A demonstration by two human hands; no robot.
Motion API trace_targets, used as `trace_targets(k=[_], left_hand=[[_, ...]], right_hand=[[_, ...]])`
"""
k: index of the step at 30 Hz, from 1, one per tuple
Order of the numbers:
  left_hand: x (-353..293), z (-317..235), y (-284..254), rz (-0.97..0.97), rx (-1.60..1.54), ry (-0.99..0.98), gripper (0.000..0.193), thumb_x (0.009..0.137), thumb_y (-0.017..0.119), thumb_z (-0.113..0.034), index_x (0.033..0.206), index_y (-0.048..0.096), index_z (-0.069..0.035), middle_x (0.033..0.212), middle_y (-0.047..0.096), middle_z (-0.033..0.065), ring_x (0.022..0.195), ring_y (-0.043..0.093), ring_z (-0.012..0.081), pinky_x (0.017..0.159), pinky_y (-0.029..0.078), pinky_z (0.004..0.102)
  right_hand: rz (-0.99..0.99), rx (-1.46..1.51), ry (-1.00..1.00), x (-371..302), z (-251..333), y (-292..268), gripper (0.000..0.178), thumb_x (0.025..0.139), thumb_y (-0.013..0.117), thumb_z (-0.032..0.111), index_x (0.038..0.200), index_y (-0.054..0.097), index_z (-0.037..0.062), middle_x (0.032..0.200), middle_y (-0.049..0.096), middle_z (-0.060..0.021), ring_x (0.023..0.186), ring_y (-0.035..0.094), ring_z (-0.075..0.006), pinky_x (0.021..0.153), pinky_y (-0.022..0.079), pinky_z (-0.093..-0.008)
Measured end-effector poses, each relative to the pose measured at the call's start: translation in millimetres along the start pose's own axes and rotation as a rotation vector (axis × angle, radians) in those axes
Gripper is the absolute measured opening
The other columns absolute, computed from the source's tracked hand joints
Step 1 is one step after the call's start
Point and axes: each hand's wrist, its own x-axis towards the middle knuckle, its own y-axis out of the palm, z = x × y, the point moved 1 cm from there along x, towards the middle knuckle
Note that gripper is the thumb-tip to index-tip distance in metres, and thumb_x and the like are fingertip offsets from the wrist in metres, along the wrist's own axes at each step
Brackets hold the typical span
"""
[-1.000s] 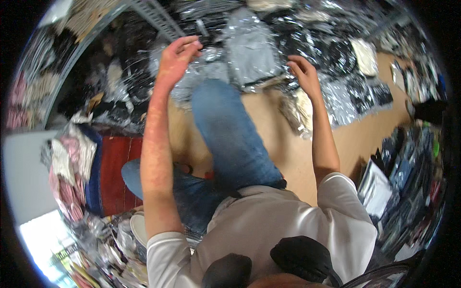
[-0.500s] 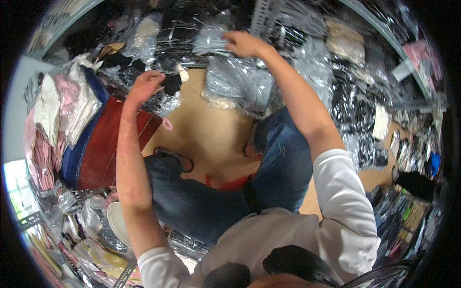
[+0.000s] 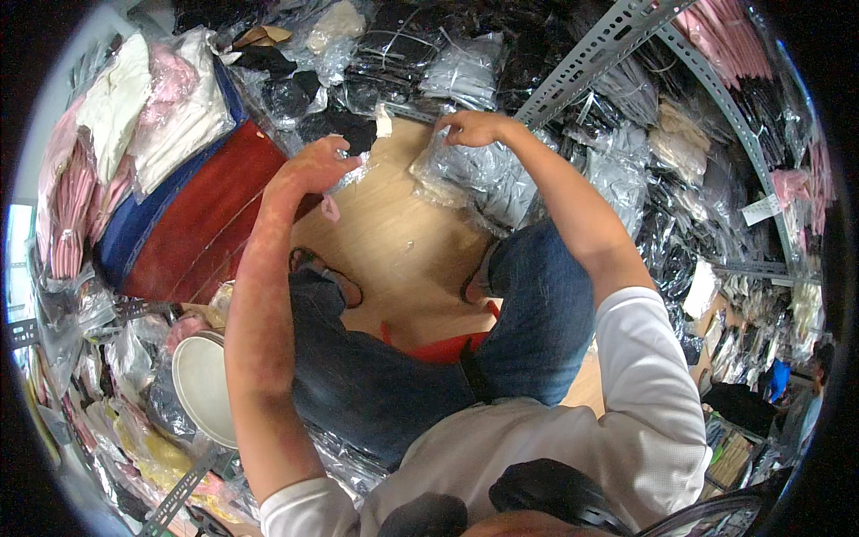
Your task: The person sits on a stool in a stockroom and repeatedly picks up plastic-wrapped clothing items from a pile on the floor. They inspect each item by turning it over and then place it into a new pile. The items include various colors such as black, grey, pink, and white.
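My left hand [image 3: 318,167] is held over the floor's left side, fingers and thumb apart, with nothing visible between them. Just beyond its fingertips lie a black piece of cloth [image 3: 347,128] and a scrap of clear plastic. My right hand [image 3: 472,129] has its fingers curled at the upper left corner of a grey package in clear plastic [image 3: 490,179]. The fingers appear closed on its edge, though their tips are partly hidden. The package looks crumpled and lies on the wooden floor [image 3: 385,228] against other wrapped bundles.
A red and blue slab [image 3: 192,215] leans at the left, with white and pink wrapped goods on it. A perforated metal post [image 3: 591,58] rises beyond my right hand. Black and grey wrapped stacks line the back and right. A round white lid [image 3: 204,389] lies by my left elbow.
The view has shifted. My right hand has drawn back from the strapped grey bundle to the nearer package, whose plastic is now more crumpled. My left hand has shifted toward the floor's middle.
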Motion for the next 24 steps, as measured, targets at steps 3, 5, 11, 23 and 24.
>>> trace_targets(k=[3, 5, 11, 23, 24], left_hand=[[-8.5, -10.9, -5.3, 0.013, 0.045, 0.001, 0.049, 0.089, 0.065, -0.035, 0.121, 0.062, 0.002, 0.110, 0.068, 0.0236, 0.103, 0.067, 0.0330, 0.092, 0.050, 0.0400], [-20.8, -20.5, -12.6, 0.044, 0.043, -0.032, 0.047, 0.089, 0.065, -0.035, 0.117, 0.064, 0.003, 0.109, 0.068, 0.0238, 0.103, 0.067, 0.0346, 0.092, 0.050, 0.0410], [-15.3, -20.3, -6.1, 0.050, 0.044, -0.009, 0.046, 0.091, 0.062, -0.035, 0.119, 0.063, 0.002, 0.108, 0.069, 0.0233, 0.100, 0.068, 0.0327, 0.089, 0.050, 0.0411], [-11.0, -16.8, -12.9, 0.103, 0.074, -0.110, 0.044, 0.091, 0.062, -0.036, 0.110, 0.067, 0.003, 0.108, 0.068, 0.0254, 0.102, 0.066, 0.0365, 0.091, 0.049, 0.0423], [-11.6, -11.3, -12.9, 0.116, 0.073, -0.127, 0.045, 0.091, 0.062, -0.037, 0.110, 0.067, 0.002, 0.109, 0.067, 0.0257, 0.104, 0.065, 0.0371, 0.092, 0.048, 0.0428]], right_hand=[[-0.106, 0.025, -0.013, 1.9, -30.8, 10.4, 0.052, 0.091, 0.062, 0.036, 0.136, 0.054, 0.0096, 0.128, 0.063, -0.0169, 0.115, 0.061, -0.0314, 0.100, 0.046, -0.0384], [-0.146, 0.031, -0.003, -4.6, -30.2, 6.0, 0.053, 0.092, 0.062, 0.035, 0.135, 0.055, 0.0062, 0.128, 0.062, -0.0188, 0.116, 0.061, -0.0323, 0.099, 0.047, -0.0387], [-0.094, 0.053, 0.133, -16.7, -45.8, 9.1, 0.052, 0.090, 0.063, 0.033, 0.133, 0.056, 0.0049, 0.126, 0.063, -0.0206, 0.114, 0.061, -0.0327, 0.097, 0.048, -0.0396], [-0.097, 0.014, 0.125, -7.7, -56.5, 20.3, 0.053, 0.091, 0.063, 0.037, 0.135, 0.055, 0.0079, 0.113, 0.069, -0.0156, 0.087, 0.068, -0.0231, 0.084, 0.052, -0.0388], [-0.089, 0.021, 0.121, -6.5, -53.3, 21.1, 0.054, 0.091, 0.063, 0.037, 0.136, 0.054, 0.0083, 0.114, 0.069, -0.0157, 0.090, 0.068, -0.0240, 0.085, 0.052, -0.0390]])
